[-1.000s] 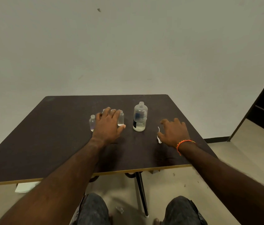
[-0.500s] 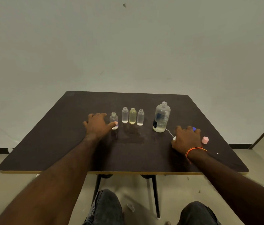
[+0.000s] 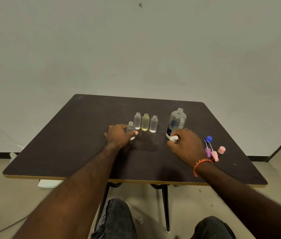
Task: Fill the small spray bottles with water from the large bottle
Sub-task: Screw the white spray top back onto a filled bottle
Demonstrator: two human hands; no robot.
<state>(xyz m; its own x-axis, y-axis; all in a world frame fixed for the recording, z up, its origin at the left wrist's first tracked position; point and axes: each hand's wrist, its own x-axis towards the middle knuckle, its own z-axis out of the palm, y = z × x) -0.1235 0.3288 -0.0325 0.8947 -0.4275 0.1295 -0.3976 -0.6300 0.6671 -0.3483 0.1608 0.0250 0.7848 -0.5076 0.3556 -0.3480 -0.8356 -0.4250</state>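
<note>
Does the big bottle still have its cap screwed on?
No. The large bottle stands with its neck bare and open, and a blue cap lies on the table to its right.

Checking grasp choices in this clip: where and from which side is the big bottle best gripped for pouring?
Grip the big bottle around its wide body, below the shoulder, coming from its right. It stands upright and uncapped; the neck is narrow, and the right hand, pinching a white cap, crowds its front base.
</note>
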